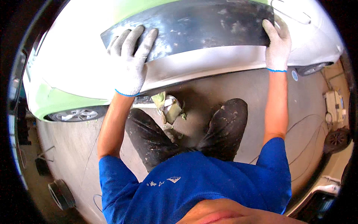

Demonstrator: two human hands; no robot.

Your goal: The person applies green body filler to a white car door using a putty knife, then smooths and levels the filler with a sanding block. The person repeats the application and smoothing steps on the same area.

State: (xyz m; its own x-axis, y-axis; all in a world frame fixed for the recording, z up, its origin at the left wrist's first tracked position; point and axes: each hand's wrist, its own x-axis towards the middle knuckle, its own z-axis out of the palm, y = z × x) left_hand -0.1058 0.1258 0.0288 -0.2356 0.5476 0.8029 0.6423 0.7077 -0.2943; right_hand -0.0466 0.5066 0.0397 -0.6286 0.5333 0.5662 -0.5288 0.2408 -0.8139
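Note:
A long dark, glossy sheet (197,28) lies bowed against the side of a white car (209,59), dull pale smears across its face. Over the sheet's left end, my left hand (130,59) presses with gloved fingers spread on the front face. My right hand (278,44) grips the right edge, thumb on the front; its other fingers are partly hidden. Both gloves are white knit with blue cuffs and grey, worn fingertips. What lies behind the sheet cannot be seen.
Between my knees, a round container (172,102) holds crumpled green masking paper (159,99). Light green patches (61,98) mark the car's body above a wheel (78,114). A loose wheel rim (61,194) stands lower left; a beige case (334,107), a black wheel (336,140) and cables are right.

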